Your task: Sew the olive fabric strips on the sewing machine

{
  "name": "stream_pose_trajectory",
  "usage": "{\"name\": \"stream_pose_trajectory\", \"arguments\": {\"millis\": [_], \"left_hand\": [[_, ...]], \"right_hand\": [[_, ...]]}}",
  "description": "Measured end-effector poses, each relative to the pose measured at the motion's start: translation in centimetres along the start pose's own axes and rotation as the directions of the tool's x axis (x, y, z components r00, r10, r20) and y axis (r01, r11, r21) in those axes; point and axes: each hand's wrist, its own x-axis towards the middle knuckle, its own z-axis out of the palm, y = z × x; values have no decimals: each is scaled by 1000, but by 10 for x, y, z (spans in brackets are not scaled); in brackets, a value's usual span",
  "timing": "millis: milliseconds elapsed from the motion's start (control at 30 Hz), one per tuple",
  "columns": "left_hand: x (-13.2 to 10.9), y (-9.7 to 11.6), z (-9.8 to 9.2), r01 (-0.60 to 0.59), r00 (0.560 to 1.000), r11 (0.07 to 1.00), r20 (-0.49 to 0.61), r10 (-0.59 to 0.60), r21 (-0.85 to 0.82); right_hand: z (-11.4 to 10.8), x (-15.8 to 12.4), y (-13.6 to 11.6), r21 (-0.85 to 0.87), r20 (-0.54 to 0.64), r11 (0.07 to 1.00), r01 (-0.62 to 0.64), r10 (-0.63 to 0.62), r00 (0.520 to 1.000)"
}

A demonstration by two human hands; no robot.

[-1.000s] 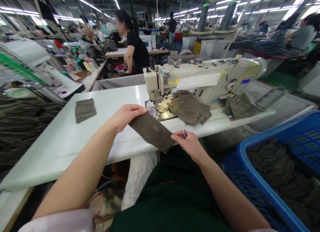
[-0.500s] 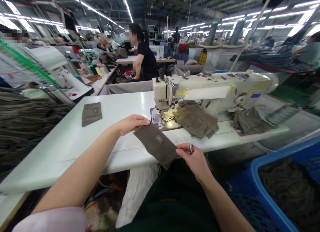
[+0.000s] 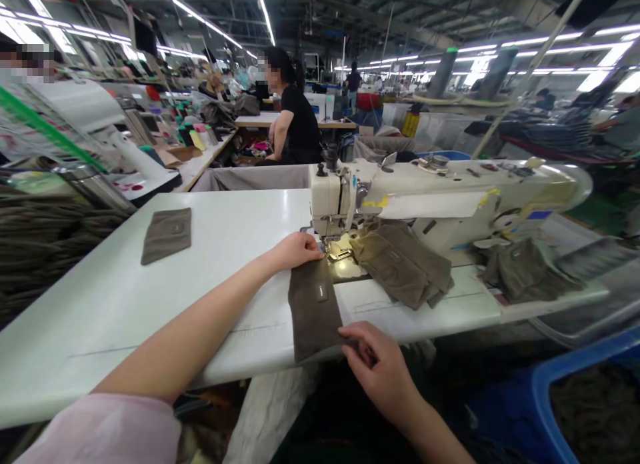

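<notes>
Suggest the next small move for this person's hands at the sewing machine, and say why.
Probably feed the olive-brown fabric strip forward under the metal presser foot of the cream sewing machine: the left hand lies at the strip's far end beside the foot, and the right hand is at its near end.

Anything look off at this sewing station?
The crumpled khaki pile looks odd: it's bunched against the sewing machine beside the needle area, unlike the flat piece on the table. The strip between left hand and right hand lies flat.
</notes>
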Motion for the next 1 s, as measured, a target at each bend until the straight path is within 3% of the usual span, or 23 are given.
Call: {"name": "stream_pose_trajectory", "arguments": {"millis": [267,400,500,1000], "left_hand": [[3,2,2,-13,1000,994,2,13,112],[4,0,8,17,999,989,-47,-10,144],[4,0,10,34,997,987,-68,-24,159],[4,-1,9,46,997,981,-72,-33,189]], "right_hand": [[-5,5,3,-174,9,941,290,-293,956],[-8,7,3,-330,131,901,282,-252,959],[-10,8,1,-337,183,901,272,-220,958],[-8,9,-3,-349,202,914,207,-142,969]]}}
